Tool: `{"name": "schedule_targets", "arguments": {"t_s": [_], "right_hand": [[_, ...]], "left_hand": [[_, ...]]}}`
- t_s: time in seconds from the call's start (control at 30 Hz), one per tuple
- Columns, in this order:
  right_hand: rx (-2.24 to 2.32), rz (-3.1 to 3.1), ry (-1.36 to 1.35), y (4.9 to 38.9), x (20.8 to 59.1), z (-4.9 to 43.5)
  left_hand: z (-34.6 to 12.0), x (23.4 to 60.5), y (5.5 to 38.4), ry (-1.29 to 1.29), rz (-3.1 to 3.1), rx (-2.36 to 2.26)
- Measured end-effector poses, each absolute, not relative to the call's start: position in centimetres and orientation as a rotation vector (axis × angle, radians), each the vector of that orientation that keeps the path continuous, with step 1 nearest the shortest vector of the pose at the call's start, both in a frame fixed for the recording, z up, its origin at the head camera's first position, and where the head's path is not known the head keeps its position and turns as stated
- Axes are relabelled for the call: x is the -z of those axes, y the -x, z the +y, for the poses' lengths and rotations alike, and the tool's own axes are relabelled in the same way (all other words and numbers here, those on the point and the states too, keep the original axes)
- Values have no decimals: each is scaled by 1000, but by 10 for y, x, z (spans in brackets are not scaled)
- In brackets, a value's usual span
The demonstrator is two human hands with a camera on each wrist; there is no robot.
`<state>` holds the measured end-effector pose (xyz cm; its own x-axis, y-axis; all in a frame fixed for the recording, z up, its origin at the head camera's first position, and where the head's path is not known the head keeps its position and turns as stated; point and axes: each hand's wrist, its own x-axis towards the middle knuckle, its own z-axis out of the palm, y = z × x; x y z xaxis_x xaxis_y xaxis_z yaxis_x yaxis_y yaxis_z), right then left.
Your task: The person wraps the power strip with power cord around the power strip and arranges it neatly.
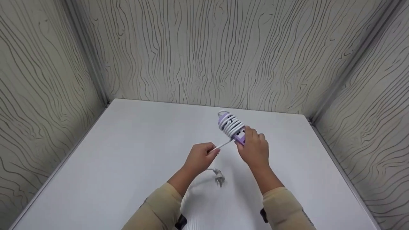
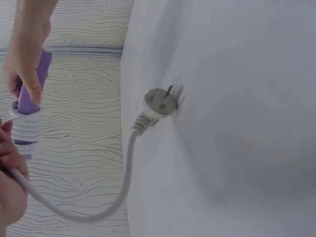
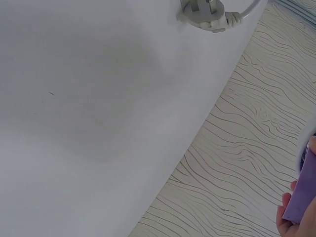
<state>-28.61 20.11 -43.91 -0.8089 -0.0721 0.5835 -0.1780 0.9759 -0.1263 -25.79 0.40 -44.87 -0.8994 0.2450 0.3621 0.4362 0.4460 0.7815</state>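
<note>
A purple power strip is held up over the white table, its white cord wound round it in several coils. My right hand grips the strip's near end; the left wrist view shows the same strip and coils. My left hand pinches the loose cord just below the coils. From there the cord hangs in a loop, and its grey plug rests on the table. A purple edge shows by my right fingers.
Wood-grain panels wall in the table at the back and both sides. Beige sleeves cover both forearms, near the front edge.
</note>
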Motion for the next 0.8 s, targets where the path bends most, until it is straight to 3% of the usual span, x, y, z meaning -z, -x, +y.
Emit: {"name": "schedule_targets", "arguments": {"t_s": [0.8], "right_hand": [[-57,-2724,-187,285,452,201]], "left_hand": [[-2,434,257,776,-2639,852]]}}
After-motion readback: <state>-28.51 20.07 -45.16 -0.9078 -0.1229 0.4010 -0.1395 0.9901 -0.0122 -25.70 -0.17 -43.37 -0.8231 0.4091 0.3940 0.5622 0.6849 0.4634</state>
